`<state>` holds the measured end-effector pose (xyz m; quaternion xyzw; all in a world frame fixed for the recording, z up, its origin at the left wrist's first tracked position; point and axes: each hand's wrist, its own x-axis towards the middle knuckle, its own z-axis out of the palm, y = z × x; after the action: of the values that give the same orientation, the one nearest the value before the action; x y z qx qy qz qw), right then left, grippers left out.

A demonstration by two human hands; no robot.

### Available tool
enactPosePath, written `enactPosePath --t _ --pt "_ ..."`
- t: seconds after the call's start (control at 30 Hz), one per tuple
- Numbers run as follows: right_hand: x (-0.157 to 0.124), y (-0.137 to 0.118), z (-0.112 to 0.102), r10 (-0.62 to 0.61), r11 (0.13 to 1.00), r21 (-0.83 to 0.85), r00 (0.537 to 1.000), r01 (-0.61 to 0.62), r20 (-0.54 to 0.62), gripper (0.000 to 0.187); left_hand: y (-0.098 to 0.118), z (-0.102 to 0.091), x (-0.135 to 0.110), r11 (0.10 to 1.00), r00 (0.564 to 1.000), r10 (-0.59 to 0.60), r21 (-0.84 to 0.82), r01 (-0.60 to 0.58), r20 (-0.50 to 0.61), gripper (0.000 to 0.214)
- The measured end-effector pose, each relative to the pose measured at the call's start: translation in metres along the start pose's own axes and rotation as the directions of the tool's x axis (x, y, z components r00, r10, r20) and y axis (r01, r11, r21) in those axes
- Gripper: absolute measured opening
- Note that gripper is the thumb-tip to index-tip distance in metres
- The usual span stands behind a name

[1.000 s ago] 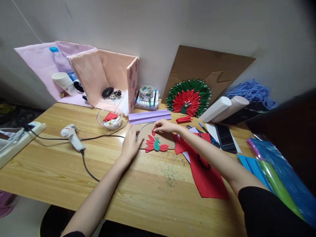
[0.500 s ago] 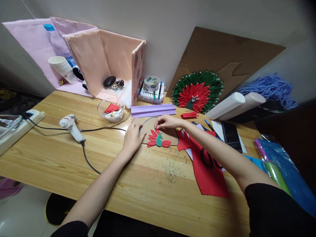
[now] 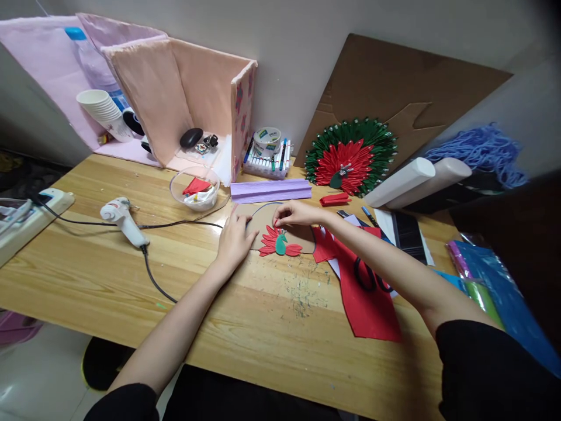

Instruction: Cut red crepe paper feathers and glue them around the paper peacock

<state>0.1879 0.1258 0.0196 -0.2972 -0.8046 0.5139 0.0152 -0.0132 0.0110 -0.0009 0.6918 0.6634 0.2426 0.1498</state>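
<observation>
A piece of brown cardboard [image 3: 262, 217] with a curved blue line lies flat on the table. On it is a green bird shape [image 3: 280, 245] with red petal-like pieces [image 3: 268, 243] fanned around it. My left hand [image 3: 235, 241] rests on the cardboard's left edge, thumb apart from the fingers, holding nothing. Just above the bird, my right hand [image 3: 294, 214] has thumb and fingertips pinched on a small red petal [image 3: 275, 222], mostly covered by the fingers. Its tip is at the top of the fan; whether it touches the other petals is hard to see.
A white glue gun [image 3: 125, 221] with a black cord lies left. Behind are a clear bowl [image 3: 174, 188], purple folded paper [image 3: 272, 191] and a marker box [image 3: 266, 171]. Red sheet material [image 3: 372, 310] and black-handled scissors [image 3: 364, 275] lie right. A finished-looking green-and-red fan [image 3: 381, 134] leans against cardboard.
My right hand has come slightly down and left with the red petal, closer to the fan above the bird. My left hand stays on the cardboard. The camera view has shifted a little.
</observation>
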Motion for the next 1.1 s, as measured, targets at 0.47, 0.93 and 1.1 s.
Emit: enactPosePath --t 0.47,0.93,1.1 --pt "0.006 -0.006 -0.014 -0.035 0.989 -0.136 0.985 0.059 0.172 0.02 0.0 0.002 0.0 1.0 1.0 0.015 -0.018 -0.015 -0.003 0.033" --pt "-0.024 -0.015 0.009 -0.1 0.961 -0.276 0.951 0.017 -0.292 0.011 0.006 0.003 -0.002 0.982 0.99 0.127 -0.134 -0.135 -0.068 0.027" --pt "-0.038 -0.004 0.025 -0.121 0.975 -0.207 0.97 0.077 -0.209 0.016 0.02 0.01 -0.003 0.928 0.939 0.343 -0.158 -0.337 0.012 0.022"
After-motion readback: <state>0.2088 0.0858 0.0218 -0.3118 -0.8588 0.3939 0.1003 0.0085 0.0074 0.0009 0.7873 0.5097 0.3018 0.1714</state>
